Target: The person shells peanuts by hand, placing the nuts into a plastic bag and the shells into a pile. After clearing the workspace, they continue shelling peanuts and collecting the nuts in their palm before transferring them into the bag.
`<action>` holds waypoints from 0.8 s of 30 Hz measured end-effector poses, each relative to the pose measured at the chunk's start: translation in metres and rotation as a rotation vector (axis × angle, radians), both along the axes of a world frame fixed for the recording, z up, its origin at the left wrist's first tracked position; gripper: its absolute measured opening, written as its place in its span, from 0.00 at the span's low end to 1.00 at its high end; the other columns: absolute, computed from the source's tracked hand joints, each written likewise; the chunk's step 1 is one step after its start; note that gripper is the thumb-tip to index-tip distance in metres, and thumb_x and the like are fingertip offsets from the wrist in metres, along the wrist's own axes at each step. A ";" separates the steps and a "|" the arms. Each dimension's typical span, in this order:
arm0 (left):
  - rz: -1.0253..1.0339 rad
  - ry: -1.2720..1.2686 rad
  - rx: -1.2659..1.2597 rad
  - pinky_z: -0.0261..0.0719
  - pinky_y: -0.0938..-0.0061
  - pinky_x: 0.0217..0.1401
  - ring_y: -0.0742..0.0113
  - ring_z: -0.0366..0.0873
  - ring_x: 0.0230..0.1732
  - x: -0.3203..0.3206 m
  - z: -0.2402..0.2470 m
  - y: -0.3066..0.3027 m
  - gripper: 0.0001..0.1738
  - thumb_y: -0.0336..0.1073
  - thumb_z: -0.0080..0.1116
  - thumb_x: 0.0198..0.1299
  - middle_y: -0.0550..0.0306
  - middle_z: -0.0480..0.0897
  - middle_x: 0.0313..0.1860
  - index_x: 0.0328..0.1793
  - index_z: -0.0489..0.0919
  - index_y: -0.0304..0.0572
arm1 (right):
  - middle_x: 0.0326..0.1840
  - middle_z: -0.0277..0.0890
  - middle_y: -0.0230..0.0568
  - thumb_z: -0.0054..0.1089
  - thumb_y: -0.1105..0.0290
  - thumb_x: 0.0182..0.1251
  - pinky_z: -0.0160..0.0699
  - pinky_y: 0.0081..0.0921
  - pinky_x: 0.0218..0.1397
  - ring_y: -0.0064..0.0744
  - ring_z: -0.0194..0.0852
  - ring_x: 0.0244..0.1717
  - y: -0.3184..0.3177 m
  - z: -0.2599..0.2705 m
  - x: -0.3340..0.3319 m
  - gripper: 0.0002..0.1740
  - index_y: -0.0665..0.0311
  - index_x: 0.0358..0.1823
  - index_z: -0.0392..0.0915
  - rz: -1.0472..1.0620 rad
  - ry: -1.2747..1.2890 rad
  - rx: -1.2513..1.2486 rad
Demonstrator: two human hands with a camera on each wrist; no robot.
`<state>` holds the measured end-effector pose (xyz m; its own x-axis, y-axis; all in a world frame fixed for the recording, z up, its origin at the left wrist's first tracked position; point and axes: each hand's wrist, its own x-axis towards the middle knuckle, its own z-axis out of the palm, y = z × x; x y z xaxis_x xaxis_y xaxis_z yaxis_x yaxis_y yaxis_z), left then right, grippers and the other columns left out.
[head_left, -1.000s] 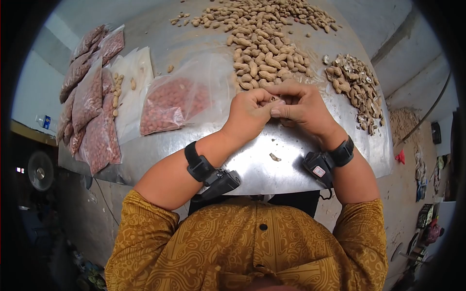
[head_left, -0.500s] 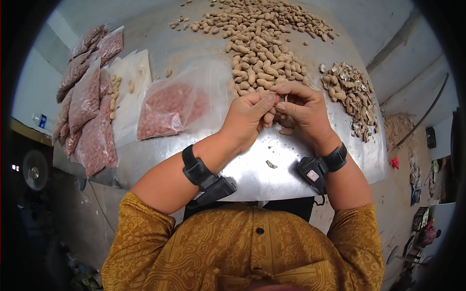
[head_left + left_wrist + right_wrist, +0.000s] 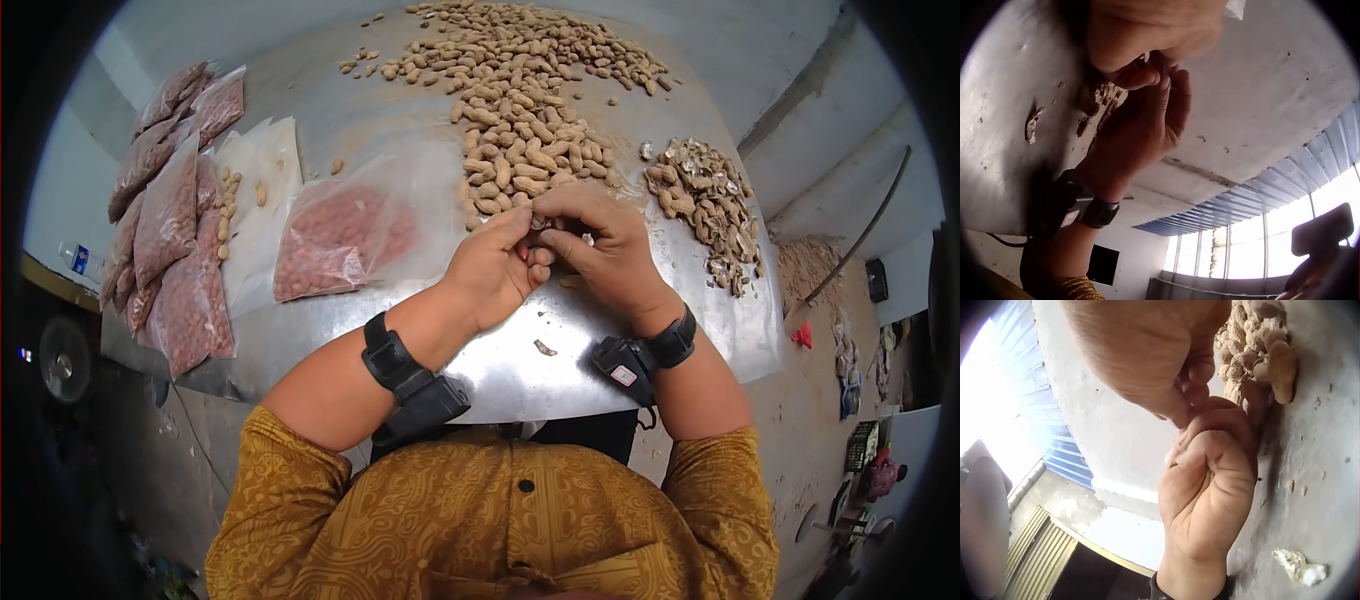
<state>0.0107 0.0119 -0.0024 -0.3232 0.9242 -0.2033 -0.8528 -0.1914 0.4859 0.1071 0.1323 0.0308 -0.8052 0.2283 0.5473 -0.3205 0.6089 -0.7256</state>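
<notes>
Both hands meet over the metal table, just in front of the peanut pile (image 3: 530, 150). In the head view, the left hand (image 3: 490, 270) has its fingers curled round a red kernel (image 3: 523, 250). Thumb and forefinger of the right hand (image 3: 608, 250) pinch a shell piece (image 3: 539, 222) against the left fingertips. The left wrist view has the left hand (image 3: 1154, 31) above and the right hand (image 3: 1129, 140) below, fingertips together. In the right wrist view, the right hand (image 3: 1141, 350) hides most of the fingertip contact with the left hand (image 3: 1204, 500).
A clear bag of red kernels (image 3: 340, 245) lies left of the hands, beyond it flat empty bags (image 3: 265, 165) with loose peanuts and stacked filled bags (image 3: 165, 225). Shells are heaped (image 3: 710, 200) at the right. One shell fragment (image 3: 544, 348) lies near the front edge.
The hands have shifted slightly apart at the wrists while their fingertips stay together. The left fingers have curled lower, and the red kernel now shows among them. The head view has shifted a little.
</notes>
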 end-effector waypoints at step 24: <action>0.121 0.430 0.034 0.56 0.85 0.23 0.80 0.57 0.19 0.004 0.002 -0.010 0.22 0.39 0.44 0.67 0.65 0.67 0.23 0.63 0.65 0.33 | 0.33 0.77 0.41 0.61 0.71 0.52 0.74 0.28 0.37 0.37 0.76 0.32 0.075 0.010 0.028 0.07 0.65 0.33 0.80 -0.551 -0.173 0.229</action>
